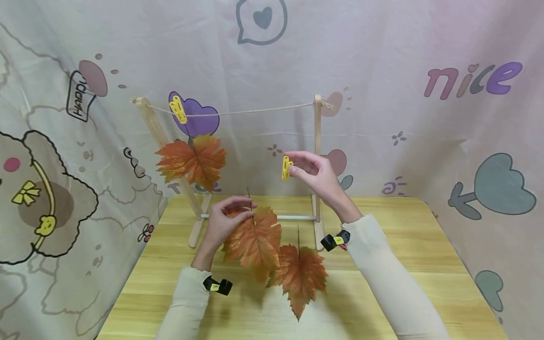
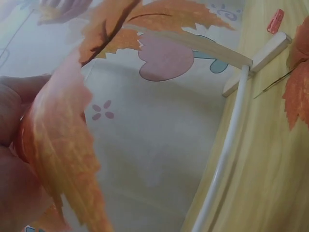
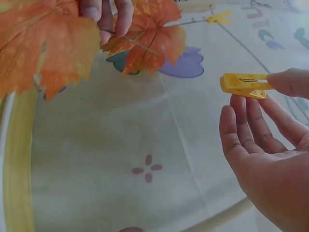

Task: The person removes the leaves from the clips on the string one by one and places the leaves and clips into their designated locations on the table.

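Note:
My left hand (image 1: 227,219) pinches an orange maple leaf (image 1: 256,241) near its stem, holding it above the table. Higher up and to the right, my right hand (image 1: 316,172) grips a yellow clothespin (image 3: 245,86) between thumb and fingers. Behind them a string (image 1: 255,111) runs between two wooden posts. Another yellow clothespin (image 1: 178,110) on the string's left part holds a second maple leaf (image 1: 193,162) by its stem. A third maple leaf (image 1: 299,276) lies on the table, its upper left edge overlapped by the held leaf in the head view.
The wooden stand has a left post (image 1: 154,125), a right post (image 1: 318,141) and a white crossbar (image 2: 223,154) low down. A red clothespin (image 2: 275,21) lies on the wooden table (image 1: 382,283) by the right foot. A printed curtain (image 1: 374,56) hangs behind.

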Demonstrator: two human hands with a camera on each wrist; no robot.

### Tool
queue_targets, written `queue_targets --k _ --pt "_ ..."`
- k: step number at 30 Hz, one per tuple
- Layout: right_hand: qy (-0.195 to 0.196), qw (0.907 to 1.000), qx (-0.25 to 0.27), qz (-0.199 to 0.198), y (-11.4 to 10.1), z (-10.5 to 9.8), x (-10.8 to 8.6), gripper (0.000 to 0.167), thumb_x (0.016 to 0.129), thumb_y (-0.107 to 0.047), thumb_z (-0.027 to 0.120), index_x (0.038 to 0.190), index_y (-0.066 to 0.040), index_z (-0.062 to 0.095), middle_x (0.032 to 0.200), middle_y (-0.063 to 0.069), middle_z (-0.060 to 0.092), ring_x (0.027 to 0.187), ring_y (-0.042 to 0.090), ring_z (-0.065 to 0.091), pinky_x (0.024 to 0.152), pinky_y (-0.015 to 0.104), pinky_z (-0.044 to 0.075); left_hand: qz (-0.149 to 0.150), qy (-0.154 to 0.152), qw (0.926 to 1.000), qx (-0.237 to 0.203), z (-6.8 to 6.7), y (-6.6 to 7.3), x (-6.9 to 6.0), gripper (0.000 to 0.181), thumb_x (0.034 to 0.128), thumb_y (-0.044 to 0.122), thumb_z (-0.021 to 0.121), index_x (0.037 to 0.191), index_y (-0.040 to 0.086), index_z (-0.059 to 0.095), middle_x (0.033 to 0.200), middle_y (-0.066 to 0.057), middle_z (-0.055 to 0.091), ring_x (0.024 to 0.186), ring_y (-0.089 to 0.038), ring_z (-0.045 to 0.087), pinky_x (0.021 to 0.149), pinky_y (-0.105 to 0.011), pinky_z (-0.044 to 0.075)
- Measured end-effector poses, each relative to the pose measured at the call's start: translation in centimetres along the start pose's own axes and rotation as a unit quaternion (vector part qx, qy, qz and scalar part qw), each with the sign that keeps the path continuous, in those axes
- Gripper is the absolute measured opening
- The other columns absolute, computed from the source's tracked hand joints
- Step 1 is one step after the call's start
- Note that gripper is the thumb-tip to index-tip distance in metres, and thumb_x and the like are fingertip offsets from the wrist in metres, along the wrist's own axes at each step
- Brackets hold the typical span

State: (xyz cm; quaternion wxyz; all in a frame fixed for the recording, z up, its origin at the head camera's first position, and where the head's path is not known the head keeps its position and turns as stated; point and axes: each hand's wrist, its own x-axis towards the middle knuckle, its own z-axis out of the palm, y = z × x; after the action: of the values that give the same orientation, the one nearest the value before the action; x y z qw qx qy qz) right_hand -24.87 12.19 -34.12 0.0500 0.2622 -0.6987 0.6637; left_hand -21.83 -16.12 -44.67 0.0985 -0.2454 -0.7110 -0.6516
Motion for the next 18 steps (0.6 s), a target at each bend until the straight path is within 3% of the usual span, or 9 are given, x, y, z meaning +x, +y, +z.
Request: queue_targets --k 7,18 --pt "0.015 0.9998 0.007 0.01 1.1 -0.9 -1.4 0.038 0.098 -0.01 0.07 0.134 -0.001 0.065 0.132 0.017 0.066 0.12 0.022 0.064 0.099 0.029 0.051 -0.013 -0.005 0.9998 -0.014 0.2 -0.6 -0.4 0.027 0.0882 -0.005 0.077 0.115 -0.001 0.073 0.106 -0.024 0.074 0.093 -0.023 0.074 0.079 -0.033 0.061" --pt "0.042 0.999 -0.001 0.018 2.2 -1.7 -3.4 0.038 0.097 -0.012 0.072 0.133 -0.001 0.066 0.132 0.015 0.066 0.117 0.022 0.065 0.093 0.028 0.054 -0.035 -0.005 0.9985 -0.042 1.2 -1.4 -1.2 0.028 0.0874 -0.006 0.077 0.115 -0.005 0.072 0.107 -0.025 0.074 0.091 -0.025 0.075 0.078 -0.037 0.061"
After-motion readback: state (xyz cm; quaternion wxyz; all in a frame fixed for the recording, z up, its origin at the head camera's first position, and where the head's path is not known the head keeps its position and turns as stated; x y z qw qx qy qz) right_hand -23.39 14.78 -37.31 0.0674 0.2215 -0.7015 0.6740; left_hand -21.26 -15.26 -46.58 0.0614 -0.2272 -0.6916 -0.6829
